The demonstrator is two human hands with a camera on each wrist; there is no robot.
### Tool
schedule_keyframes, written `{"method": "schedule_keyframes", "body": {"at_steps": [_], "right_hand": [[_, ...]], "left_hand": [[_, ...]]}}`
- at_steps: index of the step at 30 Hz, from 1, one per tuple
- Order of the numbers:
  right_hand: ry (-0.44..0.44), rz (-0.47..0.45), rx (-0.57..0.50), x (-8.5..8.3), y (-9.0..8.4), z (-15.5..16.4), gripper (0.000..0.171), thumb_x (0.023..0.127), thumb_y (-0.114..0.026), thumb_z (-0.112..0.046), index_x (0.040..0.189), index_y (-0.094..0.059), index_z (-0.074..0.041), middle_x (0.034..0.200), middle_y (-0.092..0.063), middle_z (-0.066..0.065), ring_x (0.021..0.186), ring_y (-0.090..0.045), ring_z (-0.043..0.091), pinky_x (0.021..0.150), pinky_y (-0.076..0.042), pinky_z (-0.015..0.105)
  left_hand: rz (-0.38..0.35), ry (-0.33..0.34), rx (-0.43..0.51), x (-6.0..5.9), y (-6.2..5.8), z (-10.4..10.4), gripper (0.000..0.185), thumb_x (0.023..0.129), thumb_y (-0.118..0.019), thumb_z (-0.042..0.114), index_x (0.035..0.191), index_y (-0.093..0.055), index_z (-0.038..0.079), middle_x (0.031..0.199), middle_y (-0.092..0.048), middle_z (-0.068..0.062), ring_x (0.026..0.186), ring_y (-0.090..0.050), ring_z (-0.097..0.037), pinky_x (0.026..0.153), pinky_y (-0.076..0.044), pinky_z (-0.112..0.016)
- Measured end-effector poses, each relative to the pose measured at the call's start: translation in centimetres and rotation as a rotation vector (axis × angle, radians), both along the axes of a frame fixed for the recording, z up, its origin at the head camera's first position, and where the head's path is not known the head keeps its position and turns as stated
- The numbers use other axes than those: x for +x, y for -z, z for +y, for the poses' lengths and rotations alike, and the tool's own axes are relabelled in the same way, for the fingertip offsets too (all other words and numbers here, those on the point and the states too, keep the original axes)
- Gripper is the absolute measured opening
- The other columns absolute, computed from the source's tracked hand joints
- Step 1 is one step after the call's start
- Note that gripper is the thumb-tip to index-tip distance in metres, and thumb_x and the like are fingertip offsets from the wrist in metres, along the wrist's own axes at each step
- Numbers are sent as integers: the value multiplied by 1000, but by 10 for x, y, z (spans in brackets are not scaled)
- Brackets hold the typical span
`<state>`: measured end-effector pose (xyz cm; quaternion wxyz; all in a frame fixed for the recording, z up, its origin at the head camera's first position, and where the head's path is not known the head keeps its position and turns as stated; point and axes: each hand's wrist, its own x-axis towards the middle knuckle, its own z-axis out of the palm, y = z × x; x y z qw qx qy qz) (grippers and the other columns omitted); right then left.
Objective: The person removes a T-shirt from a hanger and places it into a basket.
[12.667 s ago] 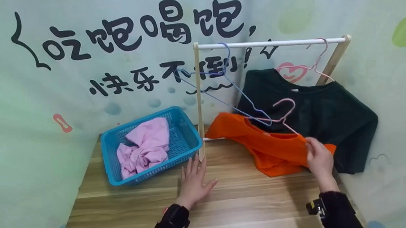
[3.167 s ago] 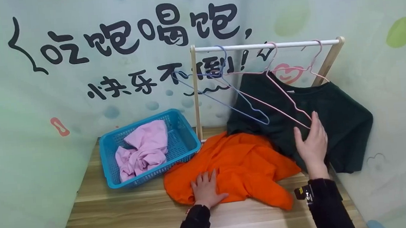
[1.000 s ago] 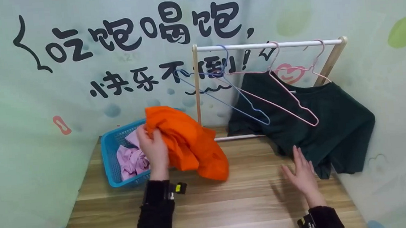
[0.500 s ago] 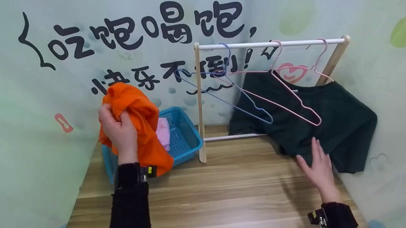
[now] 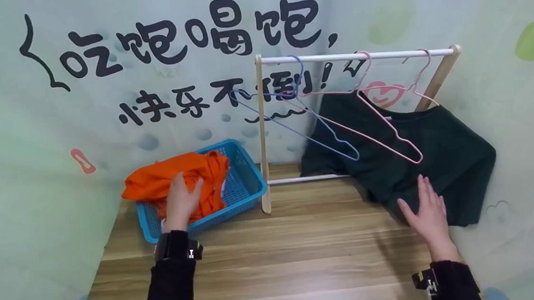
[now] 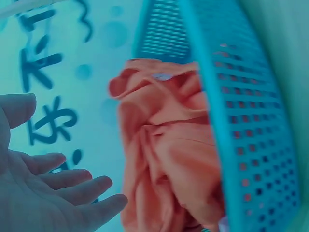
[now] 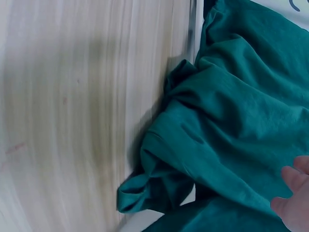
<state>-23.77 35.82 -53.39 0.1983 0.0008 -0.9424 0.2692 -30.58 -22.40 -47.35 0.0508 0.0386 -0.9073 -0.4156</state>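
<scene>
In the head view, a crumpled orange top (image 5: 154,175) lies over the left part of the blue plastic basket (image 5: 246,170), one end hanging past the rim. It covers most of a pink cloth. My left hand (image 5: 183,204) is just above the orange top; the left wrist view shows its fingers (image 6: 82,191) loosely spread, gripping nothing. A dark green sweater (image 5: 438,151) hangs from a pink hanger (image 5: 421,78) at the rack's right. My right hand (image 5: 428,218) is before its lower part with fingers extended, holding nothing; whether it touches the cloth I cannot tell.
The small clothes rack (image 5: 359,56) has a white top bar and wooden posts. A bare blue hanger (image 5: 324,114) and a bare pink hanger (image 5: 392,130) hang from it, reaching forward. The wooden tabletop (image 5: 304,261) lies in front; fabric walls stand around.
The orange top came off the pink hanger, which now hangs on the rack. My left hand carried the top left, lowered it into the basket and let go. The right hand moved slightly.
</scene>
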Motion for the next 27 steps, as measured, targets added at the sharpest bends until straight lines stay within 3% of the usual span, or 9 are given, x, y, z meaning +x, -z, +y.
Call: {"method": "schedule_keyframes", "body": {"at_steps": [9,20,27], "right_hand": [[-7,80,105,-12,-22,12,76,95,-64,-27,155,-25,-1,156,-27,28,144,-23,43,117,-10,58],[-8,104,173,-23,-54,22,69,96,-63,-11,155,-27,-4,157,-28,25,146,-23,38,117,-10,56],[-2,136,174,-31,-73,23,68,94,-62,1,154,-30,-4,157,-29,23,146,-24,38,117,-15,55]], "left_hand": [[86,22,-140,6,26,4,73,100,-56,31,149,-24,-12,151,-29,-35,135,-33,-50,112,-24,-59],[-18,16,-256,11,44,15,79,100,-55,40,154,-19,-4,156,-21,-31,140,-20,-51,108,-19,-71],[31,29,-334,15,58,32,83,97,-59,44,155,-20,-2,159,-15,-29,142,-14,-51,108,-12,-71]]}}
